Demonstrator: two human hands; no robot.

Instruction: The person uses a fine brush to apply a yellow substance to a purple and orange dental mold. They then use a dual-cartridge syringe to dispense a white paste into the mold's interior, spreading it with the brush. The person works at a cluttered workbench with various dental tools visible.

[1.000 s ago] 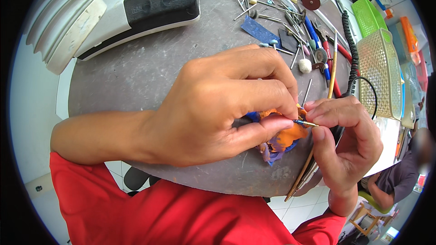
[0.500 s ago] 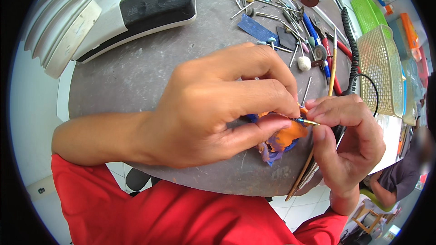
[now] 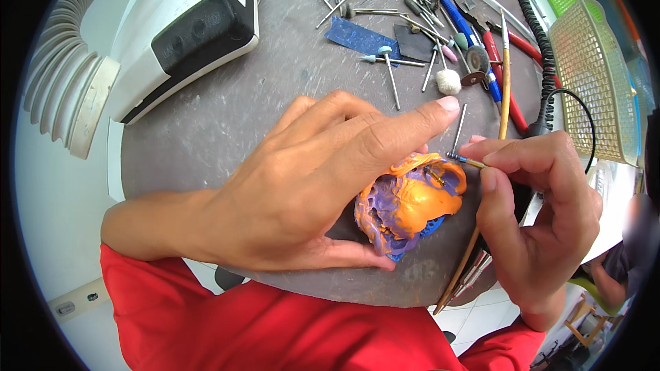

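A dental impression (image 3: 421, 205) of orange and purple silicone in a blue tray sits on the grey bench in front of me. My left hand (image 3: 302, 172) grips it from the left: the thumb lies along its near edge, the index finger stretches past its far side, and the other fingertips are hidden. Inside the impression, near its far right, a small gold metal part (image 3: 434, 177) shows. Just right of it, my right hand (image 3: 540, 213) pinches a thin gold and blue metal pin (image 3: 469, 161) between thumb and index finger. The pin's tip points left, near the rim.
Several rotary burs and polishing tips, including a white felt tip (image 3: 448, 82), lie at the back. Red-handled pliers (image 3: 496, 62), a long brush (image 3: 506, 82) and a coiled cable (image 3: 546, 62) are right. A suction hose (image 3: 69, 103) and black-and-white device (image 3: 203, 34) stand left; baskets (image 3: 598, 75) far right.
My left hand has let go of the pin's left end and moved down-left onto the impression, uncovering it. My right hand keeps the pin, now slightly right and higher. The whole view has shifted.
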